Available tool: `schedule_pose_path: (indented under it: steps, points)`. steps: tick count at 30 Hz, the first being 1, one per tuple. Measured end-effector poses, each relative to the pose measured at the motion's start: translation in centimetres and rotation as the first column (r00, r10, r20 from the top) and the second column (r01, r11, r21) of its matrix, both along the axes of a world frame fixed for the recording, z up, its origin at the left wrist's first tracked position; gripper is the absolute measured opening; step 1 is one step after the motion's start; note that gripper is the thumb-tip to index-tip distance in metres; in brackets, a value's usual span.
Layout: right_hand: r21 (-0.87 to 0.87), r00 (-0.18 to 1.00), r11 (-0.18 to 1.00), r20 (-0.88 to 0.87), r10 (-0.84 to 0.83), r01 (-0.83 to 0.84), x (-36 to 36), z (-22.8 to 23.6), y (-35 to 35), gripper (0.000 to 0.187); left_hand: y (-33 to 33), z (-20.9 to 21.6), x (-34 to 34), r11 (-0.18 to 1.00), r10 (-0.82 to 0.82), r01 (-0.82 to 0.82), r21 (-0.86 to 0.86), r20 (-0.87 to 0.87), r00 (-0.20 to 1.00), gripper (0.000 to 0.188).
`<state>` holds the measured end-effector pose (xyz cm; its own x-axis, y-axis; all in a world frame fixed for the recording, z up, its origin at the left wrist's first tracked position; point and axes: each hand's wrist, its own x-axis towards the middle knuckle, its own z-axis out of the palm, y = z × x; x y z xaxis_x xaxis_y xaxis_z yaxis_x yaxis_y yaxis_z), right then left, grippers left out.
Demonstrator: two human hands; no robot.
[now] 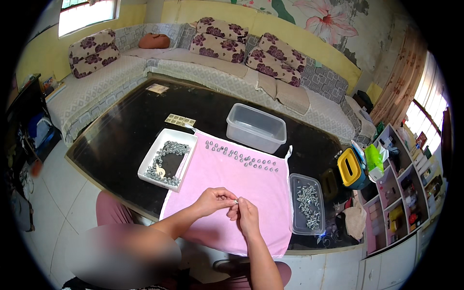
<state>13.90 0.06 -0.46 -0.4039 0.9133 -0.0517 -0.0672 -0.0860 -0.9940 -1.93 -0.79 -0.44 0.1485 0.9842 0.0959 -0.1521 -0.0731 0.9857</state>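
Over the near part of a pink cloth [193, 220], my left hand [212, 201] and my right hand [247, 216] meet, fingertips pinched together on a small silvery screw [236, 201]. My fingers cover most of it, so whether a nut is on it cannot be made out. Left of the cloth, a white tray [145, 166] holds many round metal nuts [169, 149]. To the right, loose screws [308, 202] lie in a shallow clear plastic lid [297, 225]. Small metal pieces [242, 158] stand in rows across the cloth's far part.
A clear plastic box [256, 135] stands on the black table [113, 145] beyond the cloth. At the right are a yellow-rimmed bin [348, 167], a beige cloth [355, 221] and a shelf unit [386, 193]. A sofa [203, 63] with flowered cushions runs behind the table.
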Motion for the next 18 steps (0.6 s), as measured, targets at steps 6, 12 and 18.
schedule_pose_path:
  steps: [6,12,18]
  points:
    - [0.012,0.959,0.979,-0.207,-0.195,0.201,-1.6,1.0,-0.7,0.025,0.0,0.2,-0.1,0.999,0.032,-0.029,-0.037,0.08,0.996,0.012]
    - [0.052,1.0,0.999,-0.022,0.011,-0.01,-0.4,-0.2,-0.2,0.022,0.1,0.1,-0.2,0.999,0.036,-0.035,-0.026,0.036,0.999,0.012]
    - [0.096,0.993,0.991,-0.087,-0.081,0.089,-0.9,0.0,-0.4,0.025,0.0,0.0,-0.1,1.0,0.011,-0.01,-0.026,0.023,1.0,0.012]
